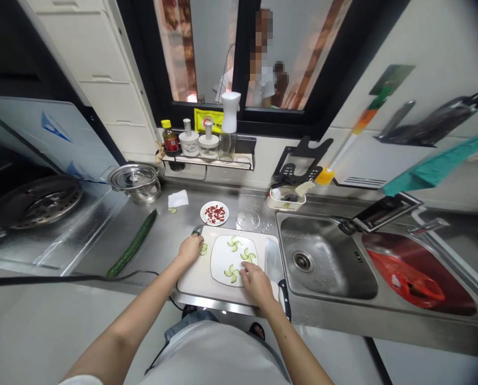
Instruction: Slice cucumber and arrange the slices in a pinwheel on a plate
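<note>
A white square plate (218, 254) lies on a pale cutting board (194, 280) and carries three pinwheels of thin cucumber slices (233, 274). My right hand (258, 280) reaches over the plate's right side, thumb and forefinger apart, close to two pinwheels. At the board's left edge, my left hand (190, 249) has its fingers curled together; what they hold, if anything, is hidden. Just past those fingers shows a dark green cucumber piece (197, 231). Loose cucumber slices (204, 249) lie beside my left thumb. A wide-bladed kitchen knife (273, 258) rests along the board's right side.
A whole cucumber (132, 246) lies left on the steel counter. Behind the board stand a small dish (214, 214) of red pieces and a lidded pot (135, 182). The sink (327, 256) adjoins on the right, with a red bag (407, 278). People are visible through the window.
</note>
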A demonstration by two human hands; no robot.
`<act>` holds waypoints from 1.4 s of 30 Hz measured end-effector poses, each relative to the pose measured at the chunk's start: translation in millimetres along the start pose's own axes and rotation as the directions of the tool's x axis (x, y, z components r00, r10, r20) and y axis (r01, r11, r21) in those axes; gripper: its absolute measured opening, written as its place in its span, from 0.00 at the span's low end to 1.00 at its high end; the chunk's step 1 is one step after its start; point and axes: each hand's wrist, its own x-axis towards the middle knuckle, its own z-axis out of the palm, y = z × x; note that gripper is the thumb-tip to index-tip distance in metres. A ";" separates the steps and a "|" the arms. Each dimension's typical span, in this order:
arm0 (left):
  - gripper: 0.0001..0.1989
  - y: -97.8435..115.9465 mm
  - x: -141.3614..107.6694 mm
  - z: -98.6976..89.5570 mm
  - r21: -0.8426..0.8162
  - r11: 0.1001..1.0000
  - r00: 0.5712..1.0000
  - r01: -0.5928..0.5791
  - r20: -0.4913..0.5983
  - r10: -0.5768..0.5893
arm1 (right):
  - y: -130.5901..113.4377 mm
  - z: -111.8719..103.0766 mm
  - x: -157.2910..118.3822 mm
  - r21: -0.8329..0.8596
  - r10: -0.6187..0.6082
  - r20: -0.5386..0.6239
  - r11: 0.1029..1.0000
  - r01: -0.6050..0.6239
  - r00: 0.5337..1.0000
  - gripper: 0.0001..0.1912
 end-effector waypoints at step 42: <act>0.11 -10.6 2.1 -2.0 -0.224 0.967 0.987 -0.117 -0.138 0.088 | 7.1 -3.2 -2.7 0.087 0.013 -0.046 0.996 -0.009 0.999 0.20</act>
